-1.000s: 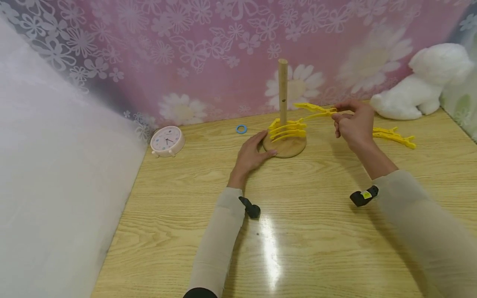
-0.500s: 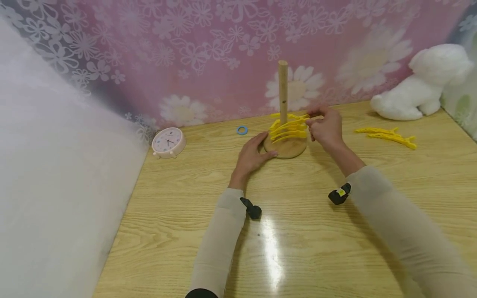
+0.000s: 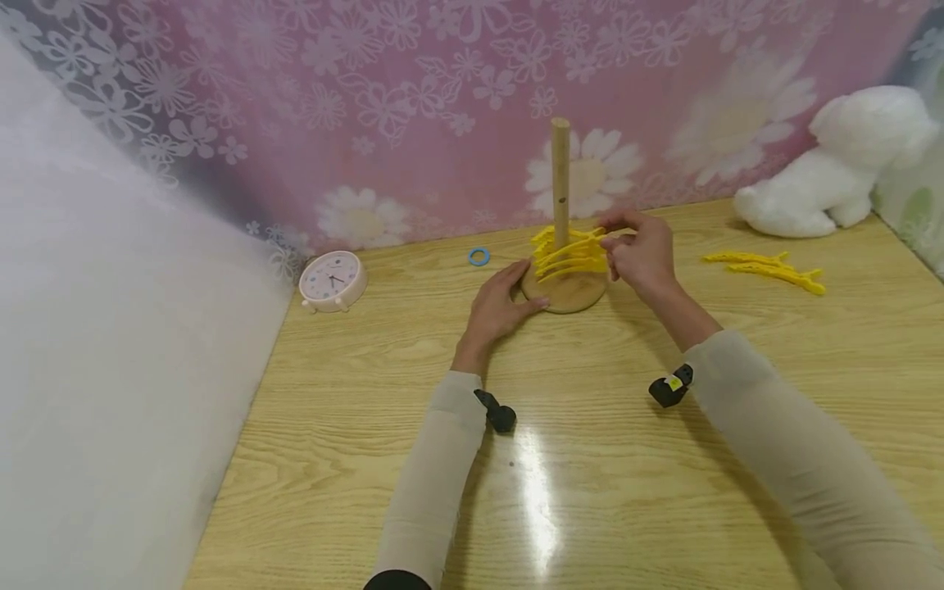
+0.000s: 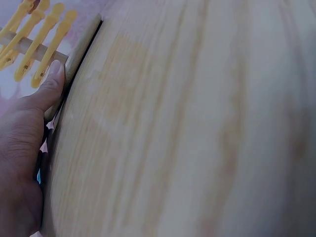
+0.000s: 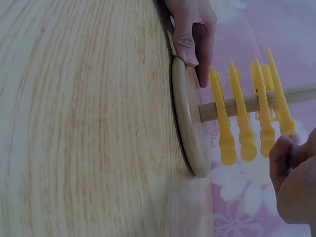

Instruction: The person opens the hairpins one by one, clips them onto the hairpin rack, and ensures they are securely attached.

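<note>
A wooden stand with a round base (image 3: 566,298) and an upright post (image 3: 560,164) is on the table. My left hand (image 3: 497,307) grips the base at its left edge, thumb in front. Several yellow hair clips straddle the lower post one above another, as the right wrist view shows. With thumb and fingers, my right hand (image 3: 643,256) pinches the handle end of the topmost hair clip (image 5: 281,98), whose two arms lie on either side of the post. In the left wrist view, the lowest hair clip (image 4: 54,42) sits just above the base.
Two more yellow hair clips (image 3: 774,272) lie on the table to the right. A blue ring (image 3: 478,256) lies left of the stand, and a pink alarm clock (image 3: 333,281) is farther left. A white plush toy (image 3: 833,176) sits at the back right against the patterned wall.
My right hand has moved left with its hair clip, from beside the stand to the post. The clip's spread arms have closed in around the post. My left hand stays on the base.
</note>
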{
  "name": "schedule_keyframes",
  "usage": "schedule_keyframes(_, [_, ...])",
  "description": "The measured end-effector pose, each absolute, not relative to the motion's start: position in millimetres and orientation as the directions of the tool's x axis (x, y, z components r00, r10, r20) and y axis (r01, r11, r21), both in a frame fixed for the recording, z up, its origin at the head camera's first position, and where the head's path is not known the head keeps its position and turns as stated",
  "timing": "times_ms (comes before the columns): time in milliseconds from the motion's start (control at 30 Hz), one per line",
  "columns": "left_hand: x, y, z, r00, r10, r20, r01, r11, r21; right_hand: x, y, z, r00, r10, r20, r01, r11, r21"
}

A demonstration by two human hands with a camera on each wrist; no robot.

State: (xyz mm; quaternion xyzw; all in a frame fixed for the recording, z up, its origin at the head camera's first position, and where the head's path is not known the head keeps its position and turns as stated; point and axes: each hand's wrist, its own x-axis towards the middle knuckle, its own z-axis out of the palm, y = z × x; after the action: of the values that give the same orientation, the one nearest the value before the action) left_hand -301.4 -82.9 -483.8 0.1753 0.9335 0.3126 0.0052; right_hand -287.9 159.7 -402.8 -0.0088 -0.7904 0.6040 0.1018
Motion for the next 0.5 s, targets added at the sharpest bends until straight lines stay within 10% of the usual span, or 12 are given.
schedule_keyframes(500, [-301.2, -81.3, -483.2, -0.940, 0.329, 0.084, 0.312, 0.738, 0.598, -279.8, 167.6, -400.8, -0.987, 0.042, 0.154, -0.148, 0.128, -0.981])
